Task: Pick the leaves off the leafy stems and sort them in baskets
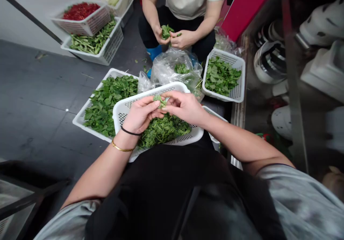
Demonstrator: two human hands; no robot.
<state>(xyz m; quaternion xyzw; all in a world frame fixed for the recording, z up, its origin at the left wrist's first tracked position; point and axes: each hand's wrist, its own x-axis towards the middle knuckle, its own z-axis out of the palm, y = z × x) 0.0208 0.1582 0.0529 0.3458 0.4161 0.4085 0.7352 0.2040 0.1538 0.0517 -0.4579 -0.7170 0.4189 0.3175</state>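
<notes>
Pinched between both my hands is a small sprig of leafy greens [160,101]. My left hand [141,113] grips it from the left, with a black band and a gold bracelet on that wrist. From the right, my right hand [182,105] has its thumb and fingers closed on the same sprig. Directly below them a white perforated basket [126,107] rests at my lap, holding a heap of darker, curled greens [163,129]. Parts of the heap are hidden by my hands.
A person [185,25] sits opposite, handling greens over a clear plastic bag [172,66]. Leafy baskets stand left [80,120] and right [239,95]. Baskets of red chillies [80,11] and green pods [94,41] are stacked at back left. Shelving [292,75] lines the right side.
</notes>
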